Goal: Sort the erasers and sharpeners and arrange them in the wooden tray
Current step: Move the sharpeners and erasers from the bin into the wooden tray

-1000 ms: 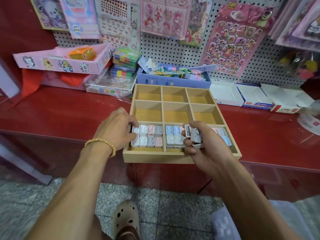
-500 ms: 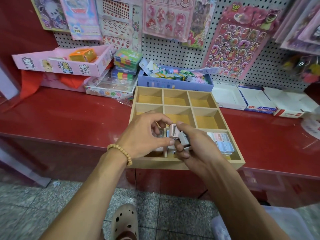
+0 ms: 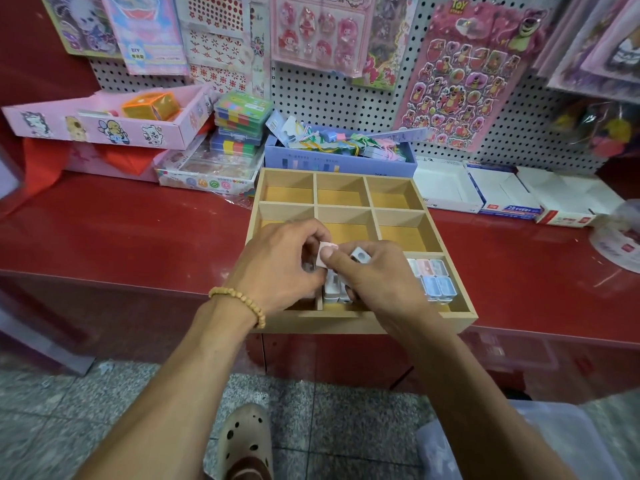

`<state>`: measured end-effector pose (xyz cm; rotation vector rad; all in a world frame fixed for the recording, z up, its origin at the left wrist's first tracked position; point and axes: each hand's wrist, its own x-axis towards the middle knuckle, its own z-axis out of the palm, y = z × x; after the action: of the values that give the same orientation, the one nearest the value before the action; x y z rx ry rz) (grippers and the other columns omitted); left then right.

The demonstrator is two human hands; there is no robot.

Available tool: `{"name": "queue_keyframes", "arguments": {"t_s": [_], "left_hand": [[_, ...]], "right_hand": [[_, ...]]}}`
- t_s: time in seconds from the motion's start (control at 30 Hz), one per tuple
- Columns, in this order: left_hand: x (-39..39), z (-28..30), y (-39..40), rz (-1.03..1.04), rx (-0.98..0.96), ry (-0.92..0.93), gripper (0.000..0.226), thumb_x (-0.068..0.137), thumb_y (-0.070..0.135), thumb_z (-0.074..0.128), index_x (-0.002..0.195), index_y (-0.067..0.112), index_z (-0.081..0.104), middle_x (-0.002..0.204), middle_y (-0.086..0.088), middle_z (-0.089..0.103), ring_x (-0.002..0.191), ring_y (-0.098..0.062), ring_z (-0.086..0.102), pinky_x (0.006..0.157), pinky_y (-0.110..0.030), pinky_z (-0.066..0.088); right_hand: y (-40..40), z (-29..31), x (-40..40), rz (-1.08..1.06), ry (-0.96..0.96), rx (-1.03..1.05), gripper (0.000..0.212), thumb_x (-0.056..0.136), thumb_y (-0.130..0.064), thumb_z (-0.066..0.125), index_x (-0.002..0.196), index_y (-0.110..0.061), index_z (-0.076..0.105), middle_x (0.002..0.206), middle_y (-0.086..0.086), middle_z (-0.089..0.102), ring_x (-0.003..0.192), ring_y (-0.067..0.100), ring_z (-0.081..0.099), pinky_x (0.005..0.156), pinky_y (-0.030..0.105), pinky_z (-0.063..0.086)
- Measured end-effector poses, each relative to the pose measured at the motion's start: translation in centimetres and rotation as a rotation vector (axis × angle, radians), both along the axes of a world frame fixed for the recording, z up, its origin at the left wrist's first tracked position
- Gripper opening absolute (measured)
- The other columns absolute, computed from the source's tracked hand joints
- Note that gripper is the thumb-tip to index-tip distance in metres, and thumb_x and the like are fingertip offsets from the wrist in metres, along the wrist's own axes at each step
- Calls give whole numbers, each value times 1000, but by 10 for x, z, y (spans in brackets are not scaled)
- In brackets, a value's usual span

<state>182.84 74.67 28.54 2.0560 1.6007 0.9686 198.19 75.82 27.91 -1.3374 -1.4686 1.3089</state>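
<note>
Both hands are meeting over the tray, centre frame. Left hand is pinching a pink piece; right hand is gripping a white sharpener, thumb touching the pink piece, probably to pass it across for sorting. Sharpeners are filling the near-right compartment, packed in rows. Tray is sitting on the counter.

The tray is pale wood, the shelf glossy red, the sharpeners pastel pink and blue.
</note>
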Motion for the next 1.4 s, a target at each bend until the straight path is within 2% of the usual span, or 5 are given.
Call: {"name": "queue_keyframes", "arguments": {"t_s": [0.23, 0.5, 0.83, 1.1, 1.4], "left_hand": [[-11, 3, -2, -53, -146, -240, 33, 70, 11, 85, 96, 28, 71, 88, 14, 67, 85, -1, 62, 66, -18, 51], [-23, 2, -4, 49, -228, 342, 43, 71, 35, 84, 111, 31, 69, 97, 17, 59, 89, -7, 57, 84, -32, 50], [-14, -11, 0, -10, -232, 462, 40, 74, 40, 80, 111, 32, 69, 107, 10, 56, 103, -10, 48, 86, -38, 49], [-9, -15, 3, -4, -210, 483, 43, 73, 41, 81, 112, 27, 68, 107, 9, 56, 104, -10, 47, 87, -38, 49], [-2, 6, -11, 11, -84, -103, 40, 63, 37, 87, 98, 32, 69, 87, 13, 62, 74, -9, 61, 70, -23, 53]], "right_hand": [[4, 3, 10, 131, 249, -286, 22, 99, -23, 59, 89, -4, 63, 51, -1, 49, 37, 7, 36, 38, 18, 19], [7, 2, 19, -248, 532, -429, 15, 101, -14, 51, 101, -3, 62, 79, 10, 53, 53, 13, 44, 44, 22, 32], [-2, 7, 18, -292, 516, -392, 14, 99, 0, 55, 87, 0, 62, 87, 13, 60, 75, 23, 63, 63, 25, 58], [-6, 5, 23, -225, 363, -351, 10, 98, -5, 58, 92, -3, 67, 70, 4, 54, 53, 9, 41, 38, 19, 24], [-6, 1, 10, -185, 343, -321, 3, 91, -6, 67, 91, -6, 70, 57, 1, 50, 44, 8, 35, 33, 18, 23]]}}
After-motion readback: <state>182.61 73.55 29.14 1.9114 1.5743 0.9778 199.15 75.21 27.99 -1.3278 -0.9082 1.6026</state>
